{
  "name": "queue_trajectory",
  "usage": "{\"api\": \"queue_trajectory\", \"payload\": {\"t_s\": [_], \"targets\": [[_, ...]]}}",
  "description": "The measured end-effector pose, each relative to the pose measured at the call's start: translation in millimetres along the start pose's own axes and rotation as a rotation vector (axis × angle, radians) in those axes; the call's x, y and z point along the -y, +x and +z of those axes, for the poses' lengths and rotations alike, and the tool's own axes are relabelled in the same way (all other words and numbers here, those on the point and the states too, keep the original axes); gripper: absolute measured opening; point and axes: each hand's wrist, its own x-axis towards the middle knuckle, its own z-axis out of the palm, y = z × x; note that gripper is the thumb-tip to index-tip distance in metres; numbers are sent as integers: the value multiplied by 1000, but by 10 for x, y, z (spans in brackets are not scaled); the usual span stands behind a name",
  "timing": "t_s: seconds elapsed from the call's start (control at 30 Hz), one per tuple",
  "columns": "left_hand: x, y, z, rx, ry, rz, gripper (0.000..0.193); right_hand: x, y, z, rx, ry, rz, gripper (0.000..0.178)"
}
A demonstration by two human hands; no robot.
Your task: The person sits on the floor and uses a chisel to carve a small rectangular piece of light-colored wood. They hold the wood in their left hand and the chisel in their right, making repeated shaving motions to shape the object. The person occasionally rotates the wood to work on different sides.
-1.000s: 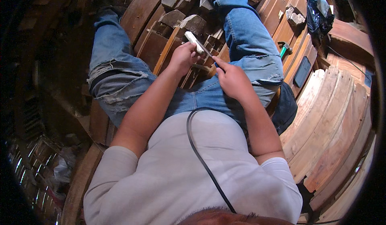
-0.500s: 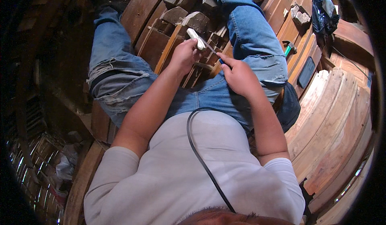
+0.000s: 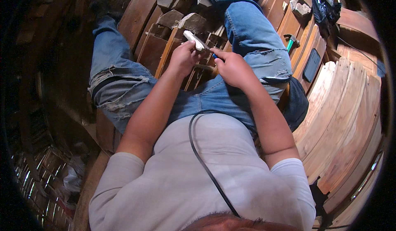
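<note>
Between my knees, my left hand (image 3: pixel 182 59) is closed on a small, pale, oblong piece (image 3: pixel 192 39) whose far end sticks out past the fingers. Its material is too small to tell. My right hand (image 3: pixel 232 68) grips the blue handle of a thin metal-bladed tool (image 3: pixel 215 56). The blade points up and left and meets the pale piece near my left fingertips. I cannot make out the tool's exact kind. Below both hands lie wooden boards (image 3: pixel 161 60) with gaps between them.
Several rough wooden blocks (image 3: pixel 170 19) lie beyond my hands. To the right are a green-handled hammer (image 3: pixel 291 43), a dark phone (image 3: pixel 312 65), a black plastic bag (image 3: pixel 322 8) and a pale chunk (image 3: pixel 300 7). Planks (image 3: pixel 336 115) curve along the right side. A black cable (image 3: pixel 202 160) runs over my shirt.
My right hand has shifted left and slightly up, bringing the tool's handle nearer the pale piece. My left hand still holds that piece. The whole view has shifted slightly.
</note>
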Motion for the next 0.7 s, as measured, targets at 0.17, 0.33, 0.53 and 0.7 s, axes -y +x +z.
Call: {"api": "queue_trajectory", "payload": {"t_s": [0.17, 0.33, 0.53, 0.7], "targets": [[-47, -148, 183, -44, 23, 5, 22, -10, 170, 95, 10, -44, 29, 41], [-1, -32, 24, 16, 54, 1, 22, -21, 201, 102, 12, -13, 29, 41], [68, 25, -63, -23, 51, -26, 24, -29, 343, 185, 25, 12, 43, 40], [21, -5, -95, 23, 103, -33, 27, -290, 374, 280, 11, 230, 59, 40]]}}
